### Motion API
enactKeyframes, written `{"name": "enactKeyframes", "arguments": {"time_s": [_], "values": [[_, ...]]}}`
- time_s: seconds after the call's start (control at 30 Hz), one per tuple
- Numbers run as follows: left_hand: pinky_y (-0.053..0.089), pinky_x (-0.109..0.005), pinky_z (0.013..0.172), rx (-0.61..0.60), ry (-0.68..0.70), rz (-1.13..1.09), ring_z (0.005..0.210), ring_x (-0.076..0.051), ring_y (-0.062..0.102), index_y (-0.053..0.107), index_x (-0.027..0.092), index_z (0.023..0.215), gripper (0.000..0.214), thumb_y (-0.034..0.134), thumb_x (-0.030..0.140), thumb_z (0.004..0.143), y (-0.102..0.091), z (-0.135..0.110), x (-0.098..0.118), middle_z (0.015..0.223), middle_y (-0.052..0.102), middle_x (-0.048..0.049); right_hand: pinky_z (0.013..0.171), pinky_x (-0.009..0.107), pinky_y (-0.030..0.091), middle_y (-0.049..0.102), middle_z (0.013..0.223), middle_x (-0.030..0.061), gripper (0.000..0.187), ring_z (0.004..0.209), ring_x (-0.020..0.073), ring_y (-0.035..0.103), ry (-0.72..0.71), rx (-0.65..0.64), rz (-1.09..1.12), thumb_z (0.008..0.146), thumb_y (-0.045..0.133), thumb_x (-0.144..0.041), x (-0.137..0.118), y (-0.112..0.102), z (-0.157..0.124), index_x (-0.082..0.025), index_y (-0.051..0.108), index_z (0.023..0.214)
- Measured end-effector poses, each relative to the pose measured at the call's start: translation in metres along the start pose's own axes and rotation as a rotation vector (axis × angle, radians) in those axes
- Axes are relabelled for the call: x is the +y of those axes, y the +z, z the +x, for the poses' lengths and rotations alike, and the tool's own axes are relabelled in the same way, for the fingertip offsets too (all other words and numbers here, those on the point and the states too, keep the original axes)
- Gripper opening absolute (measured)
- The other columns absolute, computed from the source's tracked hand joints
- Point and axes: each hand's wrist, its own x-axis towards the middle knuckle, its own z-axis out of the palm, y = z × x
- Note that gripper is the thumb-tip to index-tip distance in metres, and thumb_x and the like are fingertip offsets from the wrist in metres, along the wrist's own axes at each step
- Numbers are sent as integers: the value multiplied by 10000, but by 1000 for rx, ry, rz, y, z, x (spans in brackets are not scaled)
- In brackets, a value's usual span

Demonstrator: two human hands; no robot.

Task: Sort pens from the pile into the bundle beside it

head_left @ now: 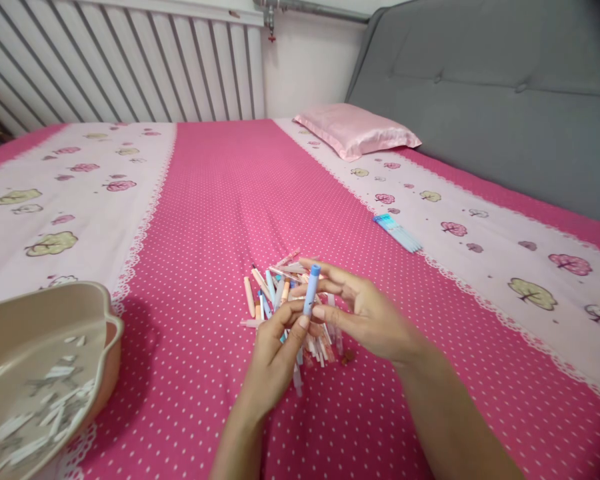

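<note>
Upright between the thumb and fingers of my left hand (pixel 280 343) is a short, light-blue pen (pixel 311 290) with a darker blue top end. My right hand (pixel 363 310) is beside it on the right, its fingers stretched behind the pen and apart from the thumb. That thumb's tip is close to the pen's lower part; whether it touches I cannot tell. Below and behind both hands lies a loose pile of pens (pixel 270 287) in pink, white, blue and orange, partly hidden by my fingers.
A beige plastic basin (pixel 111 360) with white and grey slim pieces inside stands at the left. A pack of light-blue pens (pixel 397 232) lies right of the pile on the pink dotted bedsheet (pixel 215 200). Farther back are a pink pillow (pixel 355 130), a grey headboard (pixel 480 87) and a radiator (pixel 130 60).
</note>
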Motion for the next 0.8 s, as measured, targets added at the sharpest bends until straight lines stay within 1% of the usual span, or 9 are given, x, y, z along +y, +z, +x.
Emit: {"name": "enactKeyframes", "arguments": {"time_s": [0.1, 0.2, 0.37, 0.43, 0.57, 0.7, 0.8], "values": [[440, -286, 759, 2, -3, 0, 805, -161, 583, 596, 173, 1066, 263, 465, 321, 892, 0, 0, -1, 935, 654, -60, 929, 391, 469, 611, 1172, 29, 512, 1024, 185, 602, 0, -19, 21, 818, 517, -153, 2, 0, 2, -305, 450, 1302], [440, -276, 723, 2, -4, 21, 765, -155, 579, 595, 167, 1055, 264, 460, 326, 894, 1, 0, -2, 881, 659, -53, 896, 375, 486, 634, 1127, 21, 487, 974, 182, 622, -1, 14, -9, 802, 535, -139, 2, 1, 3, -298, 497, 1261], [447, -260, 687, 13, 10, 41, 751, -150, 593, 600, 154, 1000, 228, 499, 315, 874, 2, 1, -3, 861, 666, -60, 937, 354, 444, 638, 1116, 22, 460, 1069, 182, 574, -56, 97, -116, 771, 567, -118, 2, 2, 4, -258, 544, 1209], [456, -253, 684, 51, 11, 49, 750, -149, 606, 609, 155, 948, 195, 535, 307, 851, 2, 2, -4, 844, 672, -55, 938, 351, 437, 642, 1094, 19, 467, 1048, 176, 581, -61, 120, -149, 760, 574, -109, 2, 3, 4, -254, 544, 1202], [466, -242, 711, 162, 25, 85, 737, -139, 621, 625, 170, 807, 111, 626, 276, 774, 2, 4, -6, 769, 681, -24, 898, 353, 455, 658, 964, 8, 486, 971, 172, 604, -38, 132, -203, 747, 577, -99, 2, 5, 4, -250, 536, 1207], [461, -221, 673, 272, 40, 151, 672, -124, 609, 621, 179, 701, 79, 670, 241, 707, 2, 4, -7, 680, 667, 7, 882, 358, 464, 648, 980, 7, 497, 987, 184, 593, -10, 126, -238, 734, 582, -98, 0, 8, 3, -269, 550, 1200], [458, -217, 636, 336, 45, 197, 633, -122, 600, 612, 179, 662, 87, 674, 236, 683, 2, 3, -6, 646, 653, 15, 892, 365, 456, 649, 962, 2, 522, 996, 186, 589, -5, 119, -265, 729, 583, -93, -3, 9, 1, -286, 550, 1213]]}}
